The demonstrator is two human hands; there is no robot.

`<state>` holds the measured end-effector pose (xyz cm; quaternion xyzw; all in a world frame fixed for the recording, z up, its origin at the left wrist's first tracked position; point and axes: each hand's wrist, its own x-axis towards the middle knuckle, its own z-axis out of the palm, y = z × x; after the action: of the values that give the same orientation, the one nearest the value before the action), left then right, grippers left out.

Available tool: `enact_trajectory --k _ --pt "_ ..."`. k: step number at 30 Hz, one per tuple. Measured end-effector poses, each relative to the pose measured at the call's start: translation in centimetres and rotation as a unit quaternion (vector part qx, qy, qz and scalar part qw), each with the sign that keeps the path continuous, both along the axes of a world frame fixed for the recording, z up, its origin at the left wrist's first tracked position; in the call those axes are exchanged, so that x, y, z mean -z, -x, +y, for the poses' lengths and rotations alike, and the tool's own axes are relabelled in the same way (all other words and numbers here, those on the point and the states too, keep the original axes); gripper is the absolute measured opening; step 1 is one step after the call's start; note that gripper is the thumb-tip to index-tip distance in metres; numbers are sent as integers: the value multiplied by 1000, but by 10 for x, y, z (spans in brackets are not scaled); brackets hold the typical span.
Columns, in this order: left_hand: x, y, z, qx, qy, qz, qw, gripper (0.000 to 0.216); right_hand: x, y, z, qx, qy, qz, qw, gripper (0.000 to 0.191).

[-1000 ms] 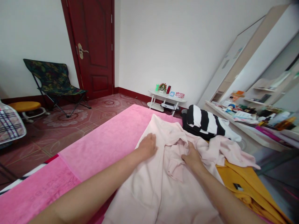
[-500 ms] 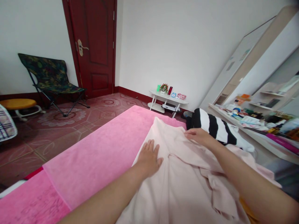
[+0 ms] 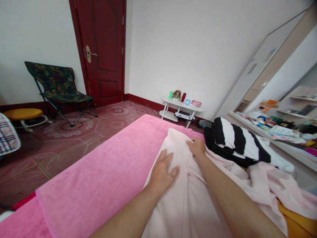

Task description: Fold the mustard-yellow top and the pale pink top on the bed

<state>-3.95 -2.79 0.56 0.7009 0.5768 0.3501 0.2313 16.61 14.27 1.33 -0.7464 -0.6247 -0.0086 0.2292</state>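
Note:
A pale pink garment (image 3: 178,198) lies lengthwise over a bright pink cover (image 3: 106,165); its exact kind does not show. Flat on its left part rests my left hand (image 3: 162,173), fingers spread and pressing the cloth. My right hand (image 3: 196,147) is at the garment's far right edge, thumb and fingers closed on the fabric there. Loose pale pink folds (image 3: 267,178) spread out right of my right forearm. Beside them is a stack of folded clothes with a black-and-white striped garment (image 3: 237,138) on top.
Mustard-yellow cloth (image 3: 297,219) shows under the loose folds. Beyond the pink cover stands a small white table (image 3: 182,105) with a potted plant (image 3: 176,94). A cluttered shelf (image 3: 279,142) runs along the right. At left are a camouflage folding chair (image 3: 58,86), a stool (image 3: 23,114) and a door (image 3: 101,66).
My right hand has moved left along the garment's far edge, closer to my left hand, drawing the cloth inward. My left hand stays flat on it. The view has shifted slightly.

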Motion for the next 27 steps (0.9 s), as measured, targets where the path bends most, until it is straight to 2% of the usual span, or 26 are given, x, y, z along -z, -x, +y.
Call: enact_trajectory --k 3,6,11,14,19,21,24,27 --pt "-1 0 2 -17 -3 -37 999 58 -5 -3 -4 38 -26 -19 999 41" --pt "0 -1 0 5 -4 -7 1000 60 -2 -3 -6 43 -30 -35 998 37" --pt "2 -3 -5 40 -3 83 996 57 1 11 -4 -6 -24 -48 999 16" --pt "2 -4 -6 45 3 101 994 56 -6 28 3 -44 -49 -32 997 24" --pt "3 -3 -6 44 1 103 994 56 -10 65 27 -100 -58 81 990 31" --pt "3 -3 -6 45 1 100 994 55 -7 77 38 -104 -51 150 982 41" --pt "3 -2 -6 50 4 93 994 54 -1 84 48 -112 -22 247 962 62" --pt "4 -2 -6 51 10 86 995 55 6 81 51 -124 -5 309 943 67"
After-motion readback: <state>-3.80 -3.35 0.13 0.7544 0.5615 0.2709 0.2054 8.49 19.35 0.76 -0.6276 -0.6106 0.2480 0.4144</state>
